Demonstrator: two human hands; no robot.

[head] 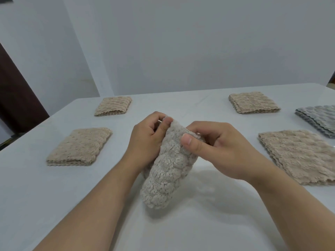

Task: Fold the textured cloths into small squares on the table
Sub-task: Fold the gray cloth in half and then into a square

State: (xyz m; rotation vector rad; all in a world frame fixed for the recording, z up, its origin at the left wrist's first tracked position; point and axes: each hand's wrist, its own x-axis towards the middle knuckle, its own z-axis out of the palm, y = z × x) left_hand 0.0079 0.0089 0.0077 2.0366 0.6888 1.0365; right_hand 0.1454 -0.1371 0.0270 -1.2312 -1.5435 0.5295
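Low in the middle of the frame the tabletop lay bare under the hanging end of the cloth, a pale fluffy strip that looked already doubled; whether that end touched the tabletop could not be told.

Its top end sat at mid-frame between both hands. The left hand had its grip clamped on the upper left edge, thumb against curled fingers; the right hand pinched the upper right edge, thumb on the near face, fingers behind. The cloth ran down and toward the camera from the two grips, its bulk below them and between the wrists.

The step looked like squaring the top corners before the next fold. Doing it well would mean matching edge to edge, laying the strip flat on the tabletop, then folding end to end and pressing the crease, since the thick pile would likely spring open.

Further back, a folded beige square lay at middle left and a wider beige cloth at the right edge, seemingly less folded; a grey cloth lay beyond it. Farthest, two more squares sat at upper left and upper right, all well apart from the hands.
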